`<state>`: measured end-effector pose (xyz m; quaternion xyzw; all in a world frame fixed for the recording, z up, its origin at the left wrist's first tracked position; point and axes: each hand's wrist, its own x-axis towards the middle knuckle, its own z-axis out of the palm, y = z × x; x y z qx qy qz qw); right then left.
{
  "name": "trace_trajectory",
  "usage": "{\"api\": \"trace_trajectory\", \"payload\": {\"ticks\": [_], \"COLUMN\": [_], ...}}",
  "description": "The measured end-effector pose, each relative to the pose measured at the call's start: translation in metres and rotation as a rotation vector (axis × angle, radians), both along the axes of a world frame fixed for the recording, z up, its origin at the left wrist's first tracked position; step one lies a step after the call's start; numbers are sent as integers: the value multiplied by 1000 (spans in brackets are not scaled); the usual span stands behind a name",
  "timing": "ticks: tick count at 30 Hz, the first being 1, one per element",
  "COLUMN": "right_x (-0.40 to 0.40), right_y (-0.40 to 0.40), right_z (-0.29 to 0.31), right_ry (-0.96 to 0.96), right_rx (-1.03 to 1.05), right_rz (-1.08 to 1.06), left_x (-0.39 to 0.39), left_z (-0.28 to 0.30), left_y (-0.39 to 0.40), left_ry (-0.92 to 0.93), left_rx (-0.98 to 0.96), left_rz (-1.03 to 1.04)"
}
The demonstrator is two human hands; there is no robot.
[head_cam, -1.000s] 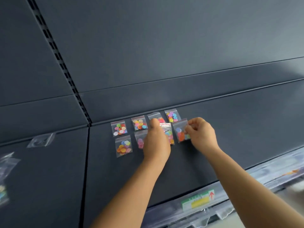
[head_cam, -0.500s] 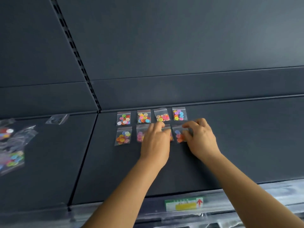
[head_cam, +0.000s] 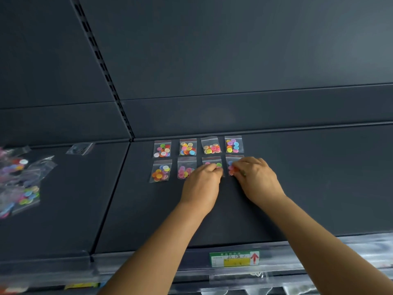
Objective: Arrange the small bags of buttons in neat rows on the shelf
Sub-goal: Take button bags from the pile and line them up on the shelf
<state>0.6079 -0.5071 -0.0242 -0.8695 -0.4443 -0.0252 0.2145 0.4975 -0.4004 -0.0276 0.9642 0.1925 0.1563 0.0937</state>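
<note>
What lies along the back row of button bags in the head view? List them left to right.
Bag with a green button on top → bag with a blue button at its lower right → bag of mostly cream and red buttons → bag with pink and blue buttons.

Multicolour buttons (clear bags), dk grey shelf

Shop, dark slotted shelving, price label on edge
</note>
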Motion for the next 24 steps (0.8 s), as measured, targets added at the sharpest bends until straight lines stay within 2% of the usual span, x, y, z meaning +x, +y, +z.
{"api": "trace_trajectory", "payload": {"ticks": [14,20,24], "right_x": [3,-7,-22], "right_y": [-2,-5,-1], "right_z": [14,21,28], "right_ry": [55,6,-6], "right_rx": [-119,-111,-107], "right_rz": [5,5,78], "left_x": [1,-5,-25], "left_z": [3,10,30], "left_y": [4,-2,-7], "left_ry": [10,4,38], "left_rx": [1,16,28], "left_rz": [-40,1,65]}}
